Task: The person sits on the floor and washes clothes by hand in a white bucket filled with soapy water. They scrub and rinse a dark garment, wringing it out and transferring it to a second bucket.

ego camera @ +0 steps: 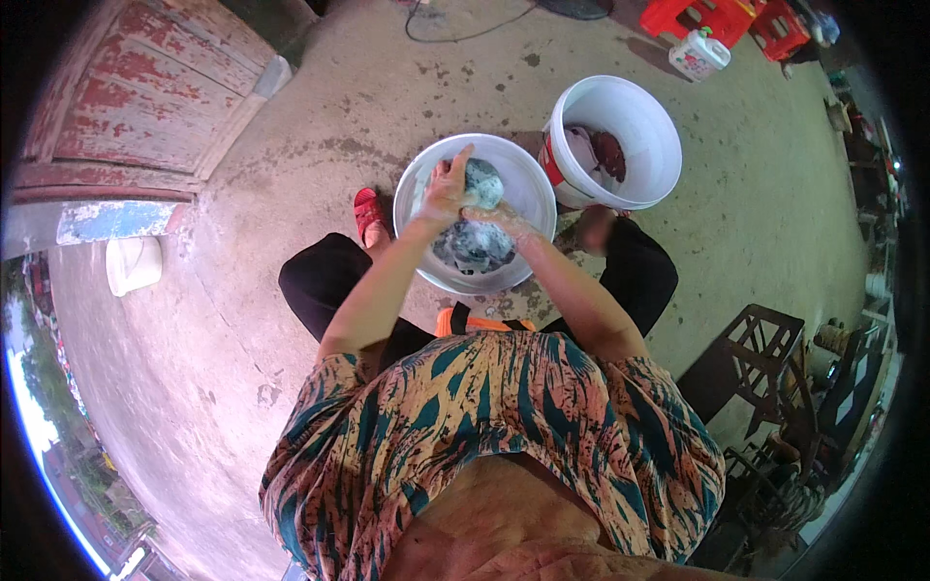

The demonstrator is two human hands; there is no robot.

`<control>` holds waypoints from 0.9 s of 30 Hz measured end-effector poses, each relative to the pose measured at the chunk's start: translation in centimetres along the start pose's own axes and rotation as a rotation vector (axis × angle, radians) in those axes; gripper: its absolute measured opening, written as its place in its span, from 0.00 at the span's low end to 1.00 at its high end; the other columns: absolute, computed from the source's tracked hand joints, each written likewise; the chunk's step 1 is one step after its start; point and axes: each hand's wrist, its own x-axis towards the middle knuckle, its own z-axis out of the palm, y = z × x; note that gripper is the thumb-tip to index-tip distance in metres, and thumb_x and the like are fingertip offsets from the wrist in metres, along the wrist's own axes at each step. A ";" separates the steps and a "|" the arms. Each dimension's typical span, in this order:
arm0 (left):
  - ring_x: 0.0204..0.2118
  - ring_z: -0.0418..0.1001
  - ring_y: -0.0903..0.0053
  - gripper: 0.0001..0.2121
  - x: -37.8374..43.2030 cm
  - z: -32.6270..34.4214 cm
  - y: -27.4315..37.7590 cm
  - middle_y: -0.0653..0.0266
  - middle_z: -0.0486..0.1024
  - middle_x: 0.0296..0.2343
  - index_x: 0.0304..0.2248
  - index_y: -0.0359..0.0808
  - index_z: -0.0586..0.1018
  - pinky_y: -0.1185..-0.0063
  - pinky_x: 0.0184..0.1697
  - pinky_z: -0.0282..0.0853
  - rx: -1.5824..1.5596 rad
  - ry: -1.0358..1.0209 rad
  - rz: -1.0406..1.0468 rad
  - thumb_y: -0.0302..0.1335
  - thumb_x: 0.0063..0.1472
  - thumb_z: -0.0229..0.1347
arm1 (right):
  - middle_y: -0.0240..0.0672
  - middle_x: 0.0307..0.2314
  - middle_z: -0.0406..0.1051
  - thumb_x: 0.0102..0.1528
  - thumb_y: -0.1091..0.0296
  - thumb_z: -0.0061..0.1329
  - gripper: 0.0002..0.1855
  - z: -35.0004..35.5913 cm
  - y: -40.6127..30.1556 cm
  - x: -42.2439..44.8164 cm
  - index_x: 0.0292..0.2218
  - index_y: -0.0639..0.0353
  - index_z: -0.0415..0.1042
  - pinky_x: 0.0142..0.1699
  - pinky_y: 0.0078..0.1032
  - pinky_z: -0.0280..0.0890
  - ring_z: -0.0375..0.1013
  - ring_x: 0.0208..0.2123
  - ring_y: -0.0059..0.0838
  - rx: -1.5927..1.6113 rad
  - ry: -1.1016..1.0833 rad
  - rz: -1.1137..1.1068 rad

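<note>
Over a white plastic bucket [534,171], both my hands are on a wet, dark grey-blue cloth covered in suds. My left hand [445,192] is on the left side of the cloth's upper bunch [485,180], one finger stretched up along it. Across the cloth's middle lies my right hand [501,218], fingers pointing left and close to the left wrist. The lower part of the cloth [476,245] hangs or rests inside the bucket below the hands. Suds cling to the right hand and wrist. Part of each grip is hidden.
A second white bucket [657,149] at the upper right holds maroon and pale cloth [607,156]. Beyond it are a white jug [699,57] and red plastic stools [701,20]. A small white bucket [134,265] stands left, below a worn wooden door [160,102]. A dark wooden stool [763,341] is at right.
</note>
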 end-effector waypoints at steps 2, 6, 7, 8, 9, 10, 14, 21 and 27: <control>0.51 0.56 0.64 0.36 -2.5 -4.8 2.0 0.51 0.53 0.50 0.54 0.44 0.54 0.70 0.52 0.56 -0.272 -0.396 0.123 0.38 0.46 0.57 | 0.46 0.39 0.66 0.47 0.70 0.51 0.26 0.6 -0.7 -2.3 0.46 0.70 0.59 0.46 0.26 0.66 0.69 0.41 0.32 0.108 -0.200 0.001; 0.52 0.56 0.65 0.41 -4.2 -6.5 2.2 0.53 0.53 0.52 0.55 0.40 0.53 0.69 0.53 0.54 -1.318 -0.440 0.121 0.43 0.43 0.59 | 0.40 0.34 0.69 0.46 0.70 0.50 0.21 4.2 -4.0 -5.1 0.42 0.66 0.64 0.41 0.22 0.67 0.71 0.35 0.29 0.556 -0.335 0.178; 0.52 0.56 0.65 0.41 -4.2 -6.2 3.3 0.53 0.53 0.52 0.55 0.40 0.53 0.69 0.53 0.54 -1.317 -0.452 0.125 0.43 0.43 0.59 | 0.40 0.34 0.69 0.46 0.70 0.50 0.21 3.9 -2.8 -4.9 0.42 0.66 0.64 0.41 0.22 0.67 0.71 0.35 0.29 0.557 -0.327 0.169; 0.51 0.58 0.65 0.41 -4.1 -5.8 4.5 0.52 0.55 0.51 0.54 0.39 0.54 0.70 0.52 0.57 -1.443 -0.536 0.180 0.43 0.43 0.59 | 0.41 0.34 0.69 0.47 0.69 0.49 0.21 3.6 -1.6 -4.5 0.43 0.66 0.63 0.41 0.23 0.67 0.70 0.35 0.29 0.675 -0.369 0.168; 0.49 0.61 0.65 0.41 -4.2 -5.8 4.9 0.52 0.57 0.50 0.54 0.38 0.55 0.70 0.50 0.59 -1.568 -0.610 0.231 0.43 0.43 0.60 | 0.40 0.34 0.68 0.48 0.66 0.48 0.22 4.1 -1.6 -4.3 0.43 0.66 0.62 0.40 0.24 0.67 0.70 0.34 0.28 0.706 -0.458 0.119; 0.42 0.67 0.67 0.34 -4.3 -5.7 4.9 0.53 0.65 0.43 0.49 0.35 0.62 0.73 0.46 0.64 -1.587 -0.533 0.213 0.38 0.44 0.60 | 0.40 0.33 0.68 0.50 0.63 0.46 0.22 5.1 -2.3 -4.4 0.44 0.66 0.61 0.40 0.25 0.66 0.70 0.33 0.27 0.736 -0.551 0.073; 0.35 0.70 0.74 0.18 -3.6 -5.9 3.6 0.63 0.71 0.31 0.37 0.35 0.68 0.77 0.38 0.67 -1.423 -0.430 0.037 0.27 0.45 0.58 | 0.39 0.32 0.68 0.51 0.62 0.45 0.21 6.4 -4.7 -6.2 0.44 0.65 0.62 0.39 0.23 0.66 0.69 0.30 0.27 0.891 -0.541 0.135; 0.34 0.69 0.82 0.16 -2.8 -3.6 1.9 0.68 0.71 0.31 0.38 0.36 0.70 0.81 0.33 0.67 -1.112 -0.182 -0.268 0.27 0.49 0.57 | 0.35 0.30 0.69 0.46 0.63 0.53 0.24 4.5 -5.1 -3.9 0.43 0.62 0.63 0.39 0.24 0.66 0.70 0.31 0.25 0.366 -0.067 0.256; 0.36 0.70 0.77 0.12 -2.6 0.0 -1.1 0.63 0.73 0.30 0.34 0.32 0.74 0.78 0.38 0.68 -1.163 -0.110 -0.326 0.25 0.49 0.57 | 0.40 0.41 0.65 0.38 0.52 0.58 0.42 4.9 -6.5 -4.2 0.49 0.68 0.57 0.50 0.25 0.58 0.63 0.44 0.33 -0.363 -0.034 0.131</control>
